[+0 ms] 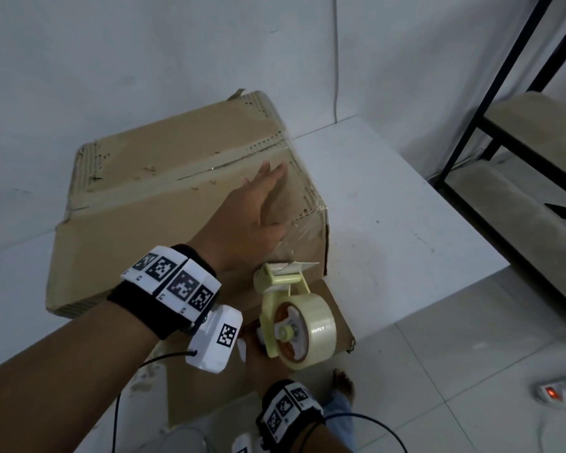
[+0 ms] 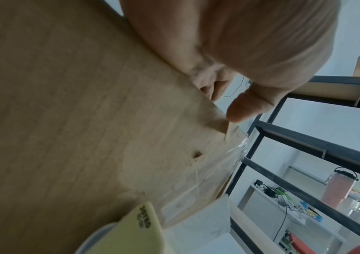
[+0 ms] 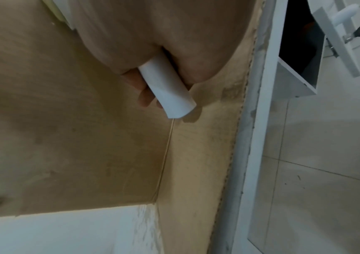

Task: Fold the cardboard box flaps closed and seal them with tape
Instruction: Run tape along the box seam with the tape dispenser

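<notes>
A brown cardboard box [image 1: 151, 204] stands on a white table [image 1: 389, 204], its top flaps folded shut with tape along the centre seam. My left hand [image 1: 258, 207] lies flat with straight fingers on the box top near its right edge, pressing clear tape [image 1: 303, 223] that runs over the corner; the same hand [image 2: 240, 56] rests on the cardboard [image 2: 66, 120] in the left wrist view. A pale yellow tape dispenser [image 1: 291, 322] with a clear roll sits against the box's near side. My right hand [image 1: 258, 351] grips its white handle [image 3: 168, 89].
A black metal shelf rack [image 1: 504, 103] with beige boards stands to the right of the table. A loose cardboard flap [image 1: 242, 371] hangs off the table's front edge. A power strip [image 1: 559, 392] with a lit red switch lies on the tiled floor at the right.
</notes>
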